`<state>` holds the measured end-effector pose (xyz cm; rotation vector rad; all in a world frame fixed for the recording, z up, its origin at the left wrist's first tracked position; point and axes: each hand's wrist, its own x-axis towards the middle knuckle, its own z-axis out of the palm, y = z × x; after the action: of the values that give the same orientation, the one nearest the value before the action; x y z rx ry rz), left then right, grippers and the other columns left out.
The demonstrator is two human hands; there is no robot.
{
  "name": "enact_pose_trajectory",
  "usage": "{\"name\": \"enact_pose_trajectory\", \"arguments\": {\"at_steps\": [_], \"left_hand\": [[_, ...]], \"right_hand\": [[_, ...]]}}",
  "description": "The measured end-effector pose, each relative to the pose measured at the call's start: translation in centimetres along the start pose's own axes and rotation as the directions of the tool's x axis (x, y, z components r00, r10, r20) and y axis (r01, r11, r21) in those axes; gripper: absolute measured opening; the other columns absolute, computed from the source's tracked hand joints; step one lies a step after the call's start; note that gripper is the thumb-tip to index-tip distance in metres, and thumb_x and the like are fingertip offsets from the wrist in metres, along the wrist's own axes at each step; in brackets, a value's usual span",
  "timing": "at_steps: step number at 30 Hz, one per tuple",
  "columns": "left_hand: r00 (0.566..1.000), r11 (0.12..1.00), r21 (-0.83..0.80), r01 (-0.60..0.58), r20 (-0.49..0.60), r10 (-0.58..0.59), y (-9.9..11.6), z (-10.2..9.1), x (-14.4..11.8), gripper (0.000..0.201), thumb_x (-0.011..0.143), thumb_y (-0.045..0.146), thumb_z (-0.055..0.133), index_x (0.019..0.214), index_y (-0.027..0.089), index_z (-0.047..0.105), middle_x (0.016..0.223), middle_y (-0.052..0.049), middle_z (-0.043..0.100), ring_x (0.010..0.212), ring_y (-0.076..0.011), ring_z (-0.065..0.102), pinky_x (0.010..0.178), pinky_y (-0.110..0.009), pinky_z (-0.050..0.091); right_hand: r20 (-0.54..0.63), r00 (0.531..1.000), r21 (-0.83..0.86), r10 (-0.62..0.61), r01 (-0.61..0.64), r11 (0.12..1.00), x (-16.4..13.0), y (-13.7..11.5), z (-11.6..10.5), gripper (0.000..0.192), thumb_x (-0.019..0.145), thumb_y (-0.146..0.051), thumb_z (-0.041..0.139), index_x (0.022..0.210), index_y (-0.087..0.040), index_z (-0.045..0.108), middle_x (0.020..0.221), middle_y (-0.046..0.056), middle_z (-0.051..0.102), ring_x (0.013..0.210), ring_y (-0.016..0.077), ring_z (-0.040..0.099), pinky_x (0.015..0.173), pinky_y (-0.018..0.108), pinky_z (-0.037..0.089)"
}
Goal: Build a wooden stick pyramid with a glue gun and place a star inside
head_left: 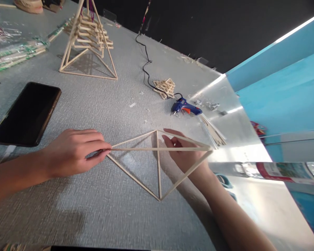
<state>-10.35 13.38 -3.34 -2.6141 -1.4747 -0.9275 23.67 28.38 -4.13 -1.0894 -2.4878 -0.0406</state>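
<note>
A tetrahedron-shaped frame of thin wooden sticks (158, 170) is held low over the grey textured table (99, 212). At its left corner, my left hand (75, 152) pinches the stick ends between thumb and fingertips. Behind the frame's right side is my right hand (185, 153), partly crossed by the sticks. Its thumb and forefinger are apart, with nothing visible between them; the other fingers are partly hidden. Beyond my right hand, a blue glue gun (183, 106) with an orange trigger lies on its side.
A black phone (26, 113) lies at left. Farther back stands a wooden stick pyramid (87, 75) with a stacked stick piece hanging inside. A small stick stack (164, 87) sits by the black cord (146, 69). At right are loose sticks (211, 130), a plastic bottle (279, 172) and scissors (225, 181).
</note>
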Motion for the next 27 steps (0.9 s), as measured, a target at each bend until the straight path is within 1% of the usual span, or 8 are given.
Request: {"name": "enact_pose_trajectory", "arguments": {"at_steps": [3,7,10,14,19,27], "left_hand": [[1.000,1.000,-0.022,0.005,0.012,-0.005,0.0,0.0,-0.1,0.011,0.100,0.020,0.067,0.109,0.021,0.074,0.091,0.001,0.075,0.080,-0.0130,0.068,0.074,-0.027,0.051],[0.999,1.000,-0.017,0.009,0.050,-0.008,0.1,-0.3,0.0,0.012,0.099,0.018,0.067,0.110,0.019,0.073,0.093,0.000,0.075,0.083,-0.0144,0.068,0.074,-0.029,0.051],[0.999,1.000,-0.004,0.001,0.032,-0.001,0.1,-0.3,0.0,0.011,0.099,0.019,0.067,0.108,0.019,0.073,0.091,0.000,0.075,0.081,-0.0142,0.069,0.073,-0.029,0.051],[1.000,1.000,0.008,-0.019,0.003,0.019,0.0,-0.2,0.1,0.011,0.100,0.020,0.065,0.106,0.019,0.074,0.088,0.000,0.076,0.078,-0.0139,0.070,0.071,-0.027,0.052],[1.000,1.000,0.012,-0.012,0.007,0.011,-0.1,0.0,0.0,0.012,0.100,0.021,0.064,0.106,0.020,0.075,0.088,-0.001,0.076,0.078,-0.0141,0.071,0.071,-0.027,0.053],[0.999,1.000,-0.007,0.004,0.040,-0.004,0.1,-0.4,0.0,0.012,0.100,0.019,0.066,0.109,0.019,0.074,0.090,0.000,0.076,0.080,-0.0141,0.069,0.073,-0.029,0.052]], "right_hand": [[-0.021,1.000,-0.001,-0.006,0.006,1.000,0.1,-0.1,0.1,0.032,0.103,-0.042,0.058,0.126,-0.025,0.073,0.076,0.000,0.074,0.058,0.0125,0.065,0.054,0.026,0.046],[-0.029,0.999,0.056,-0.023,0.024,0.998,0.6,-0.7,-0.1,0.028,0.103,-0.036,0.058,0.123,-0.025,0.074,0.078,0.001,0.075,0.061,0.0128,0.068,0.053,0.024,0.046],[-0.038,0.999,0.081,-0.028,0.031,0.996,0.9,-1.2,-0.2,0.027,0.104,-0.036,0.057,0.120,-0.024,0.075,0.080,0.002,0.077,0.062,0.0131,0.069,0.052,0.024,0.046],[-0.043,0.998,0.070,-0.037,0.039,0.997,1.0,-1.6,-0.4,0.025,0.104,-0.033,0.058,0.118,-0.023,0.075,0.083,0.003,0.078,0.065,0.0132,0.071,0.052,0.024,0.046],[-0.044,0.998,0.063,-0.054,0.057,0.996,0.9,-1.6,-0.4,0.023,0.104,-0.033,0.058,0.116,-0.024,0.076,0.084,0.002,0.079,0.065,0.0127,0.071,0.049,0.024,0.042],[-0.033,0.999,0.067,-0.040,0.042,0.997,0.8,-1.6,-0.3,0.026,0.105,-0.036,0.056,0.118,-0.023,0.075,0.082,0.003,0.078,0.063,0.0131,0.070,0.050,0.024,0.044]]}}
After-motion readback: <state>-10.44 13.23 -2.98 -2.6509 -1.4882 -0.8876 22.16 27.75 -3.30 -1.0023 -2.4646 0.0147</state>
